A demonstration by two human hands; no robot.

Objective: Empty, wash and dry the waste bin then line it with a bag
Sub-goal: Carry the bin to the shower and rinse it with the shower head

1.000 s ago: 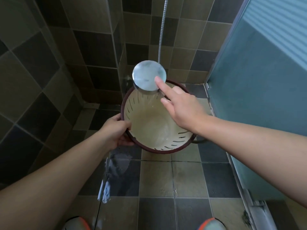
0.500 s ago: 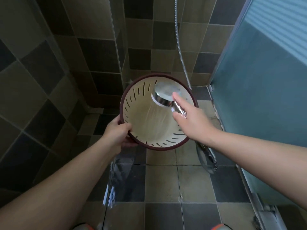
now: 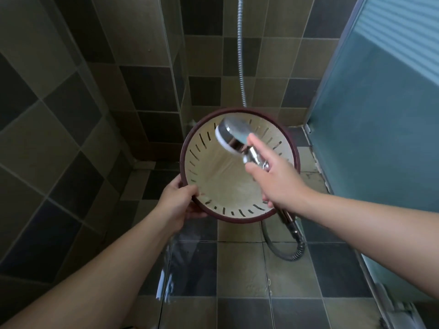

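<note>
Head view, washing step. We see the left hand gripping the dark red rim of the waste bin, which is held tilted above the tiled floor of a shower stall, its mouth turned towards the camera. The right hand closes its grip round the chrome handle of the shower head, index finger laid along the neck.

Change: a second ago the shower head stood over the far rim with its face pointing down; it has since swung inside the mouth and now aims its spray across the inner wall. We judge that the rinse is under way and moving over the interior; drying and bagging remain.

Materials and shapes: the bin is a round, tapered plastic tub, cream inside, pierced by short slanted slots in a ring below the rim. The shower head is a polished metal disc with a white face. A ribbed metal hose loops from the handle's end and another run hangs down the back wall. Glossy wet tiles alternate dark and olive; a frosted blue panel closes the right side.
</note>
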